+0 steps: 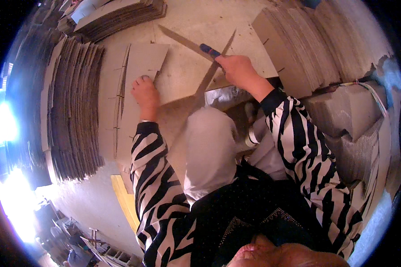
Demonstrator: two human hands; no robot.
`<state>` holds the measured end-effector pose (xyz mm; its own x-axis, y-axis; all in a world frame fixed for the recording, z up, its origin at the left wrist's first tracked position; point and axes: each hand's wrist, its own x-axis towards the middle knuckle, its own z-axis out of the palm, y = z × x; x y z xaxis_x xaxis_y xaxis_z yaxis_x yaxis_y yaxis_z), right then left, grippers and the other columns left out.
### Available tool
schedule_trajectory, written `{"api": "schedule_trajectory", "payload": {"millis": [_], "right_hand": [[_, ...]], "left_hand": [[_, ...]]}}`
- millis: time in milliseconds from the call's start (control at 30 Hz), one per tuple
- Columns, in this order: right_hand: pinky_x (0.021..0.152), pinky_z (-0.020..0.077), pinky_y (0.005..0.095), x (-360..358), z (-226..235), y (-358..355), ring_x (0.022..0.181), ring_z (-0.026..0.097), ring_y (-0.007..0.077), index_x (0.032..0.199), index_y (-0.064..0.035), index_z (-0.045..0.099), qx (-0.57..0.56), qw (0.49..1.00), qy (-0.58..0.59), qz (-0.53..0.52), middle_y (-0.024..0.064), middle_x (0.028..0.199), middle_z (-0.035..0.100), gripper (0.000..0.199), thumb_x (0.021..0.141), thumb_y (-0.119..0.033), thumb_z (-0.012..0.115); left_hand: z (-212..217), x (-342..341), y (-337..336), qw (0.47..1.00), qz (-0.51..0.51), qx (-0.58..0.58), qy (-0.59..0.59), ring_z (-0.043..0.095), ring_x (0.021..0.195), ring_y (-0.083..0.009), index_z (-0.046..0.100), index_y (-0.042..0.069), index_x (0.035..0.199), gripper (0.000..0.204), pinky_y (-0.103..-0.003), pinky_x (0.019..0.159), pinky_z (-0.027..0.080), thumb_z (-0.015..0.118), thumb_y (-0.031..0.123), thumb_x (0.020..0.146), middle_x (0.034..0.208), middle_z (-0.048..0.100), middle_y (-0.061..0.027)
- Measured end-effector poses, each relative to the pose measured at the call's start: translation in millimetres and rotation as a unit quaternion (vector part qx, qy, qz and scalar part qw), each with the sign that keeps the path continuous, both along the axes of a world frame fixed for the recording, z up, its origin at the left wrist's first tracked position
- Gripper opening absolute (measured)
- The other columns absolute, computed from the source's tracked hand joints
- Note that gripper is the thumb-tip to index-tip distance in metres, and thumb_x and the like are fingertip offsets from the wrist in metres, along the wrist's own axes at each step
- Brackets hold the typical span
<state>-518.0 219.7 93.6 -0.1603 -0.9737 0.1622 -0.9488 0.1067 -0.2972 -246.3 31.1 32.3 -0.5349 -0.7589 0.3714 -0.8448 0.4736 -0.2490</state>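
My left hand [145,91], its fingers curled, is closed on a flat brown cardboard sheet [149,55] with slits cut into it. Farther right, my right hand [239,70] is wrapped round a short dark blue tool [209,50] with a reddish band. One end of it sticks out past my thumb toward the upper left, and I cannot make out its exact kind. Dark crossed shadows fall across the pale surface [189,73] under that hand. My fingertips on the right are partly hidden.
Tall stacks of cut cardboard [75,107] stand at the left, with another stack [124,18] at the far side and more cardboard [298,49] at the right. My covered knee [209,147] is close below the work surface. A yellow strip [124,200] lies at the lower left.
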Motion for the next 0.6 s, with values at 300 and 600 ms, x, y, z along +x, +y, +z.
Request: {"api": "schedule_trajectory", "payload": {"millis": [300,600], "right_hand": [[0.061,0.0477,0.0439,25,7,4,0.075,0.060,0.0316,0.102,-0.0101,0.060,-0.181,0.974,-0.007,0.133,0.0101,0.077,0.059,0.031,0.073,-0.003,0.055],[0.061,0.0490,0.0443,14,1,8,0.077,0.064,0.0308,0.103,-0.0145,0.060,-0.040,0.997,0.013,0.065,0.0085,0.081,0.063,0.026,0.078,-0.008,0.057]], "left_hand": [[35,-12,-22,0.883,-0.066,0.280,0.370,0.059,0.066,-0.0240,0.068,-0.001,0.098,0.024,-0.036,0.061,0.045,0.059,0.015,0.083,0.072,0.063,-0.0130],[39,-47,0,0.757,-0.006,0.468,0.456,0.043,0.060,-0.0077,0.069,-0.003,0.094,0.028,-0.027,0.054,0.037,0.060,0.023,0.090,0.065,0.053,0.0029]]}}
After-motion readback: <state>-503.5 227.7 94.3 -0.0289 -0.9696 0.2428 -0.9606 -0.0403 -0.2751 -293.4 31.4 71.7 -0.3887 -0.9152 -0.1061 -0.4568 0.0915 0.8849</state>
